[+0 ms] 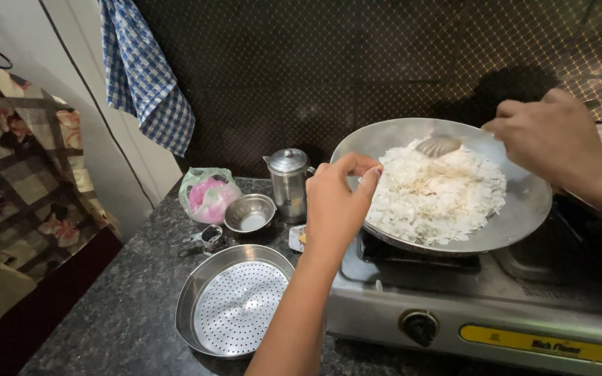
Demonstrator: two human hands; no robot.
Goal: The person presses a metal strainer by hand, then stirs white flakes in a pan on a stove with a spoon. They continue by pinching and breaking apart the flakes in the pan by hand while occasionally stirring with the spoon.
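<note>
A wide steel pan sits tilted on a gas stove and holds a heap of white flattened rice. My left hand hovers at the pan's near left rim with its fingertips pinched together just above the rice. My right hand is over the far right rim, closed on the handle of a steel spoon whose bowl rests on top of the rice.
On the dark granite counter lie a perforated steel strainer plate, a small steel bowl, a lidded steel jug and a plastic bag. A blue checked cloth hangs above. The stove knob faces me.
</note>
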